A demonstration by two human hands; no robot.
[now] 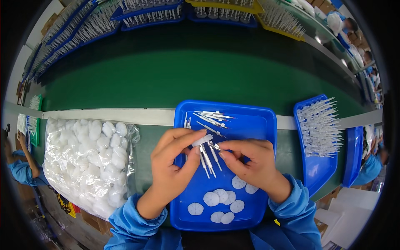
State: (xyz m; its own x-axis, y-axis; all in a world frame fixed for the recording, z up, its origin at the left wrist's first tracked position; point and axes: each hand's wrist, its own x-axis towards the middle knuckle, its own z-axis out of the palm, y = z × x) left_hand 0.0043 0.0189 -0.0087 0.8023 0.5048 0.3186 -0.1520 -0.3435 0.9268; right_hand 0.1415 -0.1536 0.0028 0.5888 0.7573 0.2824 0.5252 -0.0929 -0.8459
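Note:
Over a blue tray (255, 125), my left hand (171, 160) pinches a small white round plastic disc (201, 140) between thumb and fingers. Several thin white rods (205, 159) hang down from that disc. The fingertips of my right hand (253, 161) are closed on another thin rod (214, 146) with a metallic look, right beside the disc; whether its end is seated there I cannot tell. Toward the tray's far side lies a loose pile of similar rods (210, 118). Several flat white discs (211, 198) rest in its near part, some overlapping.
A clear plastic bag of white discs (85, 162) stands to the left. On the right, a blue tray (318, 175) carries discs bristling with rods. Beyond stretches a green work surface (166, 79), with filled blue and yellow trays (152, 17) along its far side. Other people's blue sleeves (23, 171) show at both sides.

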